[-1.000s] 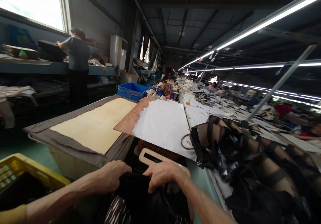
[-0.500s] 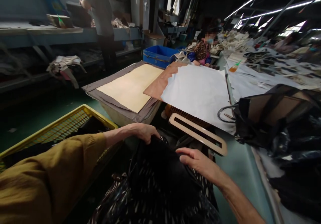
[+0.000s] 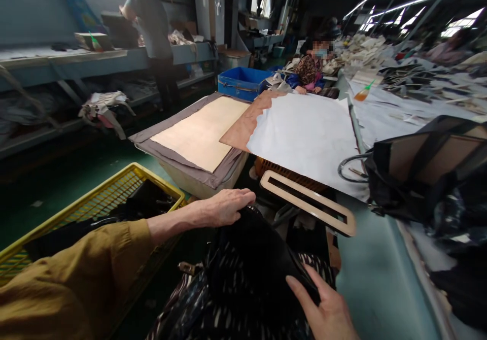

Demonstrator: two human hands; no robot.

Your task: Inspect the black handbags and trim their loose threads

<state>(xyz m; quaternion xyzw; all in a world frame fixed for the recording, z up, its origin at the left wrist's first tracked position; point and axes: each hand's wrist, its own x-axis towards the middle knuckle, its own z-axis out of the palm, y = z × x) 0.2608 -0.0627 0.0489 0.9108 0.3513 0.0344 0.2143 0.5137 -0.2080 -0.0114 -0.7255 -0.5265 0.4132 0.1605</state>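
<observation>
A black piece of material (image 3: 251,264) lies over my lap on black cloth with white streaks (image 3: 198,309). My left hand (image 3: 224,207) rests on its far left edge, fingers stretched forward and lying flat on it. My right hand (image 3: 327,312) is low at the bottom edge, fingers extended and flat against the piece's right side. A small metal buckle (image 3: 187,268) shows at the piece's left. Just beyond lies a pale slotted template (image 3: 308,203).
A yellow crate (image 3: 87,203) with dark pieces stands at my left. Ahead are a cloth-covered box with a tan board (image 3: 201,134), white paper (image 3: 308,132) and a blue bin (image 3: 241,82). Black-and-tan bags (image 3: 426,162) pile at right. One person stands at left shelving; another sits ahead.
My head has tilted down from the hall to the lap. My left hand has slid right along the black piece; my right hand has dropped back toward me, its fingers now flat.
</observation>
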